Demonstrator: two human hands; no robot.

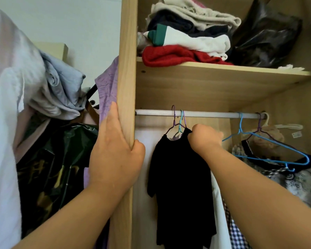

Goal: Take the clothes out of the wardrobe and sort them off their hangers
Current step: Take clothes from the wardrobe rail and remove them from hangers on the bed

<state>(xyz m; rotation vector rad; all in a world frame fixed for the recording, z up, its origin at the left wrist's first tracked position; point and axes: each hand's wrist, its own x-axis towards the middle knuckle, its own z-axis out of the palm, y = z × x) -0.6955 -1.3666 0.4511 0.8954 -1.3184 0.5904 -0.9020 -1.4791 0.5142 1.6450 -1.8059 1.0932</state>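
Observation:
A black garment (180, 178) hangs on a purple hanger (174, 123) from the metal rail (205, 114) inside the wardrobe. My right hand (204, 139) grips the black garment at its right shoulder, just under the hanger. A teal hanger (181, 121) hangs right beside the purple one. My left hand (115, 151) holds the wardrobe's wooden side panel (127, 69), fingers outside and thumb wrapped round its front edge. Further right an empty blue hanger (269, 148) hangs over a patterned garment (298, 178) with black trim.
The shelf (223, 69) above the rail carries folded clothes (183, 38) and a black plastic bag (266, 38). Left of the wardrobe hang white, grey and lilac clothes (61, 90) and a dark bag (52, 168). A white garment and a checked one hang behind my right forearm.

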